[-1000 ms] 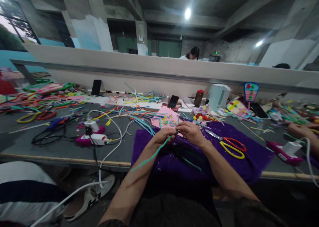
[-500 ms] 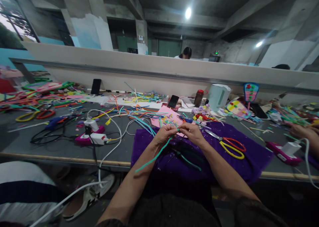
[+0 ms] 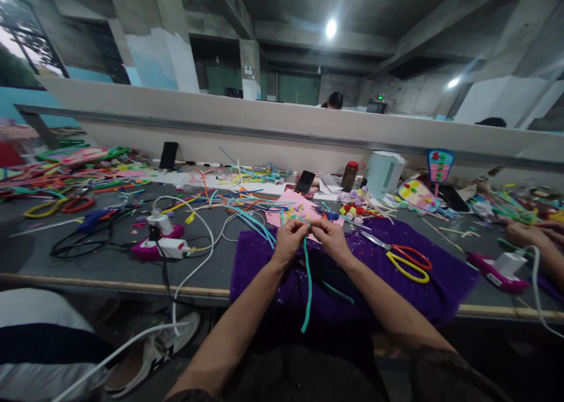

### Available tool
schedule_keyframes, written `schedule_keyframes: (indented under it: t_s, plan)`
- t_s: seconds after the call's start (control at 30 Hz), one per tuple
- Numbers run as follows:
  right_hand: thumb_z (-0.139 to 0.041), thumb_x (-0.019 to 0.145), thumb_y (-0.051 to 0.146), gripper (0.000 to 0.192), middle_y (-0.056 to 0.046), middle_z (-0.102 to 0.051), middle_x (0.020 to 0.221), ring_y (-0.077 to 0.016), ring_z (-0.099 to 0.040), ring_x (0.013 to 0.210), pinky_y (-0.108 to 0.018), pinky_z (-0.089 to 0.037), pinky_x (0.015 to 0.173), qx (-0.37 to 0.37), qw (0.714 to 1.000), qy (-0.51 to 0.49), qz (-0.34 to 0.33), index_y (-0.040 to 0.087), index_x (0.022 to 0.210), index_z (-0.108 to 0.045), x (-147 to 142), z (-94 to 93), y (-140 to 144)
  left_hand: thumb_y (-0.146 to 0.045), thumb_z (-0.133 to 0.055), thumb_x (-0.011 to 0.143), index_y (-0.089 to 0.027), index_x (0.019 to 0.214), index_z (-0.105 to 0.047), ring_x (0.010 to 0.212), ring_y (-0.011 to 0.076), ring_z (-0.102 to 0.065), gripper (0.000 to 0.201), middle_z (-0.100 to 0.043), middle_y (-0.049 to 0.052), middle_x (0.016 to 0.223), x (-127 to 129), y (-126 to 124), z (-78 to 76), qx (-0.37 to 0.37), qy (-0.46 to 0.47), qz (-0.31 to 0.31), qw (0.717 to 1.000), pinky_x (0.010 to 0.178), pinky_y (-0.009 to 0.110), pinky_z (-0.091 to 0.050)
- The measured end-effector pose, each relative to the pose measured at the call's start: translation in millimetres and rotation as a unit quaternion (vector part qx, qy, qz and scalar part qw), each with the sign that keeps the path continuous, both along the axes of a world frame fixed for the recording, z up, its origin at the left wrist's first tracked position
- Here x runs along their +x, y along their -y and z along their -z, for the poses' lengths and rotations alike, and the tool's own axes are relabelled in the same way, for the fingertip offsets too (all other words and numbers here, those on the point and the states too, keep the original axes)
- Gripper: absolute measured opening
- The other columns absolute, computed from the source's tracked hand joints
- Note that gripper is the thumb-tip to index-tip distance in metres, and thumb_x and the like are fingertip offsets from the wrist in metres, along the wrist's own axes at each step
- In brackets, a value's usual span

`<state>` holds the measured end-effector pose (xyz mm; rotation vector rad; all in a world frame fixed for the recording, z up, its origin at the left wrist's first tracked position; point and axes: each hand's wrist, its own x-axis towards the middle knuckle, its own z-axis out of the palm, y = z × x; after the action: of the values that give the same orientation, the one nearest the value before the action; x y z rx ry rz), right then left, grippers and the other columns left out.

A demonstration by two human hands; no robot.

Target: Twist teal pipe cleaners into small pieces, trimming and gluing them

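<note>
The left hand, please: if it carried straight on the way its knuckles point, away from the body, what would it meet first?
Probably the pink sheet with small coloured bits, lying just beyond the left hand past the purple cloth. Depth is hard to judge here.

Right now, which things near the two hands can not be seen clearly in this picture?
- Top end of the teal strip: head view, hidden between left hand and right hand.
- Their fingertips: hidden, curled inward.
- Small pieces on the pink sheet: too small.
- Neighbour's hand: cut by the right edge.
</note>
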<state>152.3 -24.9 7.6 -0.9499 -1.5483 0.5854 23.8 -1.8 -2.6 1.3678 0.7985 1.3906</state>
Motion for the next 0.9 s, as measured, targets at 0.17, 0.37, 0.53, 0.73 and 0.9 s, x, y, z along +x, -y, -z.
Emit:
schedule_keyframes:
  t_s: [0.17,0.37,0.53,0.73,0.9]
  plan:
    - [-0.054,0.075,0.022,0.016,-0.001,-0.064,0.074,-0.0149,-0.057,0.068,-0.025,-0.043,0.064,0.028,0.999,0.037,0.009,0.023,0.082,-0.068,0,6.2,-5,-0.035,-0.065,0.062,-0.014,0.066,-0.056,0.042,0.0052,-0.038,0.023,-0.05,-0.005,0.05,0,-1,1.4,-0.02,0.0,-0.016,1.0,0.042,0.019,-0.03]
    - [-0.05,0.078,0.021,0.019,-0.002,-0.064,0.077,-0.0152,-0.057,0.071,-0.026,-0.043,0.067,0.051,0.994,0.096,0.009,0.024,0.089,-0.067,4,13.4,-14,-0.034,-0.066,0.061,-0.013,0.063,-0.055,0.038,0.0041,-0.036,0.024,-0.046,-0.006,0.044,1,-4,2.8,-0.045,0.002,-0.013,0.999,0.038,0.017,-0.026]
    - [-0.05,0.079,0.023,0.022,-0.002,-0.065,0.083,-0.0152,-0.057,0.077,-0.028,-0.043,0.071,0.053,0.993,0.103,-0.003,0.023,0.093,-0.066,10,8.4,-15,-0.034,-0.064,0.065,-0.012,0.069,-0.057,0.038,0.0042,-0.041,0.024,-0.05,-0.004,0.048,-1,-7,2.5,-0.105,0.019,0.08,0.991,0.034,0.016,-0.025]
    - [-0.056,0.072,0.03,0.024,0.0,-0.06,0.069,-0.0112,-0.052,0.058,-0.022,-0.04,0.053,-0.037,0.999,-0.003,-0.016,0.016,0.091,-0.062,9,6.5,-16,-0.027,-0.071,0.058,-0.012,0.079,-0.059,0.045,0.0049,-0.05,0.028,-0.057,-0.002,0.061,-3,-7,3.2,-0.151,0.059,0.128,0.979,0.035,0.013,-0.029]
    - [-0.057,0.069,0.028,0.016,0.003,-0.054,0.059,-0.0078,-0.044,0.048,-0.02,-0.034,0.045,-0.066,0.997,-0.03,-0.021,0.015,0.078,-0.06,9,6.0,-14,-0.027,-0.072,0.056,-0.014,0.079,-0.057,0.042,0.006,-0.051,0.031,-0.056,-0.003,0.057,-1,-6,3.3,-0.153,0.049,0.101,0.982,0.034,0.014,-0.03]
